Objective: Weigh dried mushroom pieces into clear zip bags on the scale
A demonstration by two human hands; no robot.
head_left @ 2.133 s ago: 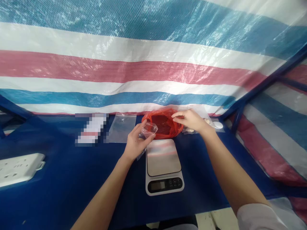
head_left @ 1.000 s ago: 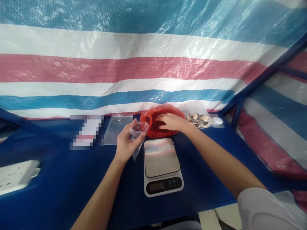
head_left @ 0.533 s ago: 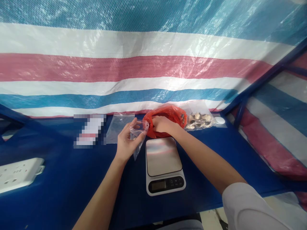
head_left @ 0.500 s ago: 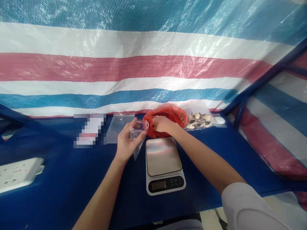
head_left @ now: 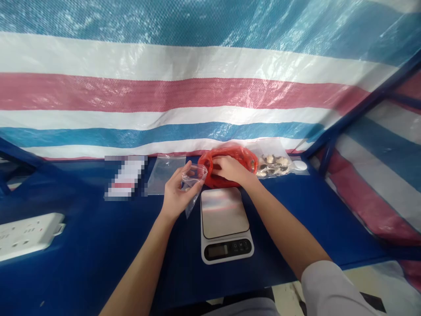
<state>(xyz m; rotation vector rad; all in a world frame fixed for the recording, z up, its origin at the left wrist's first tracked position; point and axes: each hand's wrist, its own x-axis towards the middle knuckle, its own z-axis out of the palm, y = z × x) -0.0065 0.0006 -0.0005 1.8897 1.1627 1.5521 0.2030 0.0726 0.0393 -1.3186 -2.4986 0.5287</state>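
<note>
While the left hand point(head_left: 174, 193) half-closes on a clear zip bag point(head_left: 194, 175), holding its mouth open just behind the kitchen scale point(head_left: 225, 210), the right hand point(head_left: 233, 170) reaches into a red plastic bag point(head_left: 226, 153), its grip hidden.

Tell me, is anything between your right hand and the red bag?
Nothing visible is in the way: the right hand is right on the red plastic bag. The left hand holds a small clear plastic bag beside it.

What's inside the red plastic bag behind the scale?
The right hand is pressed into the red plastic bag, and something dark red shows through the plastic. The hand and the bag's folds cover the contents, so what it is cannot be seen.
</note>
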